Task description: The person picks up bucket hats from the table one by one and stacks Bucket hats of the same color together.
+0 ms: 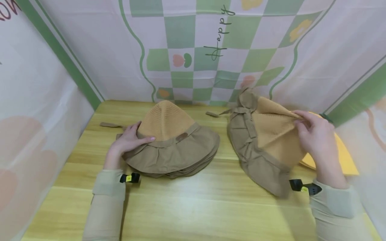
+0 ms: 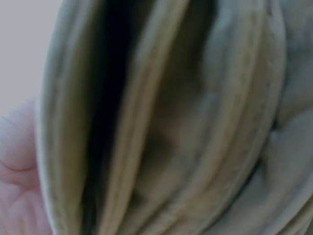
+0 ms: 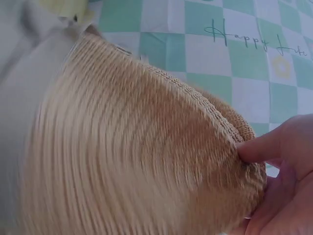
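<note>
On the left of the table sits a stack of sun hats (image 1: pixel 164 124) with straw-coloured knitted crowns and khaki fabric brims. My left hand (image 1: pixel 128 139) rests against its left side, thumb straight along the crown's base, the other fingers partly hidden. Layered brims (image 2: pixel 137 127) fill the left wrist view, blurred. My right hand (image 1: pixel 319 137) pinches the crown tip of another sun hat (image 1: pixel 271 134), tilted on its side with a fabric bow towards the stack. The right wrist view shows thumb and fingers on that knitted crown (image 3: pixel 137 132).
A flat yellow piece (image 1: pixel 346 155) lies behind my right hand at the table's right edge. Green-and-white checked cloth (image 1: pixel 208 36) hangs along the back of the wooden table (image 1: pixel 193 207). Pale cloth also hangs at both sides. A strap (image 1: pixel 110 125) trails left of the stack.
</note>
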Demonstrator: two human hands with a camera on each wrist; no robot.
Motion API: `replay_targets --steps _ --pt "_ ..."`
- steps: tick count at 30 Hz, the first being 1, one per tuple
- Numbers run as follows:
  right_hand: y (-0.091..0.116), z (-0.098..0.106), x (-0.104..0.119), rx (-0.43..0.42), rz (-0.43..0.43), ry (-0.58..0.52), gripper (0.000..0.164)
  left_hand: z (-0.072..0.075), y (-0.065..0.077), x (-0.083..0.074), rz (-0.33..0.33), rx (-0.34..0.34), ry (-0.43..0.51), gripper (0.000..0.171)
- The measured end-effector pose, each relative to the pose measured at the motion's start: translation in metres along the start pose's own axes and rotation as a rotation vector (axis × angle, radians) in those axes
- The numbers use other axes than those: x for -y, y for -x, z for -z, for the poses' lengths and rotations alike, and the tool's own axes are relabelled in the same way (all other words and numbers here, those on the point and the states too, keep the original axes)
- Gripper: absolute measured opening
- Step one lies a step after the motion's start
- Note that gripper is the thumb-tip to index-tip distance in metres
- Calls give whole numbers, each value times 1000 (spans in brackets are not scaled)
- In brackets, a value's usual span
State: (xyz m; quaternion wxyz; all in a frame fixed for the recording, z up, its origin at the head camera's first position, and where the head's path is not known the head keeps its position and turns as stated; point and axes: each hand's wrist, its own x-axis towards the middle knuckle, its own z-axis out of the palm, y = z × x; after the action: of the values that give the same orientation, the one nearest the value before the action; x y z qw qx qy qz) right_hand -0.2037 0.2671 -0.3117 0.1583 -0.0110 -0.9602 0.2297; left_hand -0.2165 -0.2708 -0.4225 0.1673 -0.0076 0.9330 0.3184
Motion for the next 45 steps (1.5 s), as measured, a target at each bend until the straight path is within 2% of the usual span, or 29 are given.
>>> replay_targets --steps 6,14,23,27,30,35,36,40,45 --pt "0 5 1 -95 34 -39 30 -1 0 1 -27 -8 12 114" --pt "-4 11 2 -116 88 -128 27 -3 -1 -2 -85 -37 -2 106" --pt "-11 13 26 -175 98 -236 24 -6 -2 -7 -106 -59 -3 105" --pt "-16 11 38 -202 106 -321 22 -5 -2 -6 -117 -60 -2 105" --pt "-20 6 47 -193 156 -402 24 -3 0 -6 -127 -64 0 104" --pt "-27 -5 57 -147 227 -502 43 -1 2 -8 -145 -76 8 103" --pt "-28 -8 60 -133 241 -508 41 0 2 -8 -151 -84 15 102" --pt "-29 -17 75 -63 292 -494 26 1 3 -13 -228 -193 72 94" --pt "-26 -28 93 20 317 -456 20 0 8 -29 -418 -388 197 61"
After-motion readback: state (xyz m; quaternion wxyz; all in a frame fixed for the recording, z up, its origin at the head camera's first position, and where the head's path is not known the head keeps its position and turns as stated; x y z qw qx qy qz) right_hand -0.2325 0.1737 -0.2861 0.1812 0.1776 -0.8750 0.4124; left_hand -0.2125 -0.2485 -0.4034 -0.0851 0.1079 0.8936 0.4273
